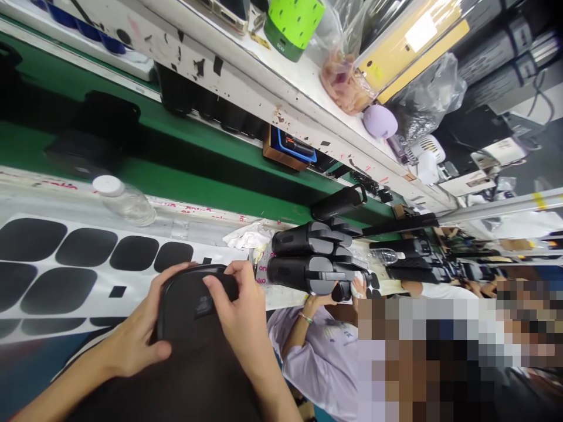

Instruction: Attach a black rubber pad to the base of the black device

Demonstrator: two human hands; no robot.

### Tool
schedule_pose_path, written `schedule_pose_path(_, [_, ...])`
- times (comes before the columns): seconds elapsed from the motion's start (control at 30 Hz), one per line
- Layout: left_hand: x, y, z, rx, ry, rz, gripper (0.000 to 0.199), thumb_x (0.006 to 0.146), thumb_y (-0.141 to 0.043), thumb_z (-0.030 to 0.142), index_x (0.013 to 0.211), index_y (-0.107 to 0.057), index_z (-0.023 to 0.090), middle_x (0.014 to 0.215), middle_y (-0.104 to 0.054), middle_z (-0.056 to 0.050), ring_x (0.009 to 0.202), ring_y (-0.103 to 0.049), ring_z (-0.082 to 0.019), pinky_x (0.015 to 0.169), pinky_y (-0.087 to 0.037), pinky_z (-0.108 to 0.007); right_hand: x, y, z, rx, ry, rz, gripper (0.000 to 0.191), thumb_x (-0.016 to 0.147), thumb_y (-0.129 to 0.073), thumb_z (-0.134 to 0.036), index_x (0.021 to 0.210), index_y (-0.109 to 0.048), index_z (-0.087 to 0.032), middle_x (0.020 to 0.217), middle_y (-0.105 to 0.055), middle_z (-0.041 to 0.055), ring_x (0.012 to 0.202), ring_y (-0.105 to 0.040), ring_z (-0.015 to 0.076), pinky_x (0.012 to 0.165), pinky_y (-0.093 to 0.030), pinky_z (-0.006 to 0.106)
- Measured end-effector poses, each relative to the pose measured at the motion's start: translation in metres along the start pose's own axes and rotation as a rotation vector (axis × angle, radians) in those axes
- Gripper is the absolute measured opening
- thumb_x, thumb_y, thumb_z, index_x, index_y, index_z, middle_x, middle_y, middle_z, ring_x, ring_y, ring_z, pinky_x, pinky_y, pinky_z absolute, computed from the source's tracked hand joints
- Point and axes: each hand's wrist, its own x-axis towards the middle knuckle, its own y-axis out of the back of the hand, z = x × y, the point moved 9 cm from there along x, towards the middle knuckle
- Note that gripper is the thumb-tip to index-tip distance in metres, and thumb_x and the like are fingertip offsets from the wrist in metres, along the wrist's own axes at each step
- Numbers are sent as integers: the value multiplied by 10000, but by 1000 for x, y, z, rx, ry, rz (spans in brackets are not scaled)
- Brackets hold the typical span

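Two hands are gripping one black device at the bench edge.

The left hand is cupping the black device from its left side, fingers curled round the rim; the right hand is pressing fingers closed on its top. Just beyond the right fingertips two black cylinders are lying stacked, with a crumpled white rag beside them. One clear bottle is standing well beyond the left fingers. A co-worker's hand is touching the lower cylinder.

Bench with bottle, rag
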Motion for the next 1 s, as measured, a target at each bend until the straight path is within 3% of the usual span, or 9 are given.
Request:
schedule_pose_path(0.1, [1,-1,3,-24,-13,-17,938,664,-473,906,1431,-183,451,1540,-246,7,1406,-290,-333,1170,-319,-491,0,-1,-2,-37,29,15,258,886,-568,-488,946,-493,-249,828,-613,-29,731,-614,184,675,-418,275])
schedule_pose_path(0.23, [0,0,9,-3,-18,0,858,714,-392,897,1428,-176,474,1544,-241,32,1416,-274,-314,1183,-287,-478,-1,-4,1,-44,18,11,260,889,-562,-498,946,-487,-255,795,-606,-40,689,-594,172,643,-392,268])
schedule_pose_path(0.5, [-1,-2,13,-12,-61,-33,757,805,-287,837,1444,-160,450,1555,-222,67,1412,-280,-237,1178,-263,-308,-2,-4,14,77,-46,-12,275,879,-581,-491,935,-485,-240,764,-574,-35,693,-556,143,644,-389,248])
schedule_pose_path(0.7, [-1,-1,13,-24,-66,-10,737,850,-280,786,1455,-178,378,1554,-246,6,1410,-287,-263,1165,-274,-329,-3,-2,9,25,-10,14,269,880,-582,-475,926,-497,-223,748,-590,-27,653,-558,141,612,-387,245])
schedule_pose_path(0.87, [-1,-3,10,-96,-25,-9,723,837,-303,793,1434,-202,398,1558,-236,12,1412,-275,-265,1154,-274,-330,-3,2,0,-62,78,68,256,901,-567,-458,923,-503,-211,735,-615,-22,624,-586,140,579,-393,238])
schedule_pose_path(1.0, [0,-3,12,-90,-35,-22,699,847,-304,782,1433,-212,412,1556,-238,38,1412,-278,-227,1152,-263,-265,-5,4,-4,-105,114,98,248,913,-555,-450,928,-503,-209,763,-637,-18,625,-610,139,586,-425,235])
